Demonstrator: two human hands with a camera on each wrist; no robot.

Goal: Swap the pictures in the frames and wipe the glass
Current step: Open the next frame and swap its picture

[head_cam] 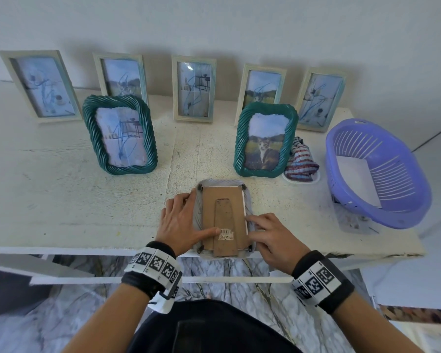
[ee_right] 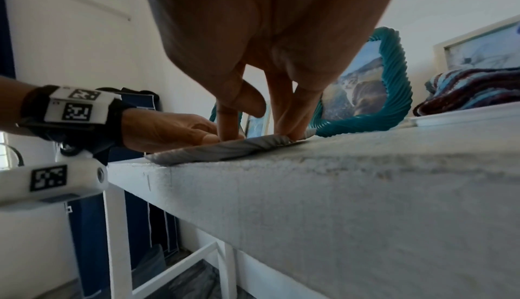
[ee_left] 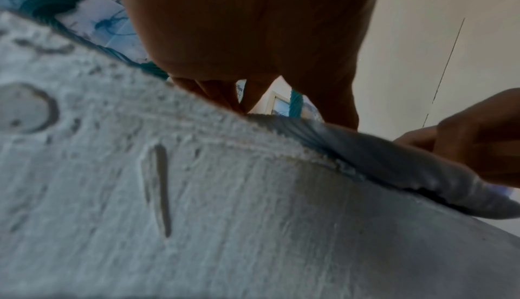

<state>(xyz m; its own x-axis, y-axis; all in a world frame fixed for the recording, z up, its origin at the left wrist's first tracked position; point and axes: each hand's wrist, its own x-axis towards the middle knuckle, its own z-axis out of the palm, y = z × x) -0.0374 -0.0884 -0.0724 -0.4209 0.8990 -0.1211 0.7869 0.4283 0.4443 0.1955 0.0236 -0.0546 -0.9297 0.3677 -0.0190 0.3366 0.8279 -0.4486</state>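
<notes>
A grey twisted-rim frame (head_cam: pixel 222 182) lies face down at the table's front edge, its brown backing board (head_cam: pixel 223 200) and folded stand facing up. My left hand (head_cam: pixel 183 217) rests on the frame's left rim, fingers flat, thumb pressing the backing by a barcode sticker (head_cam: pixel 226 234). My right hand (head_cam: pixel 265 228) presses its fingertips onto the right rim, index tip at the backing's edge. In the right wrist view the fingertips (ee_right: pixel 284 130) stand on the grey frame (ee_right: pixel 225 150). A striped cloth (head_cam: pixel 301 159) lies on a small white tray to the right.
Two green twisted frames stand behind, one with a scribbled picture (head_cam: pixel 120 135) and one with a cat picture (head_cam: pixel 265 140). Several pale frames (head_cam: pixel 194 89) lean on the wall. A purple basket (head_cam: pixel 402 210) holding a white sheet sits at the right end.
</notes>
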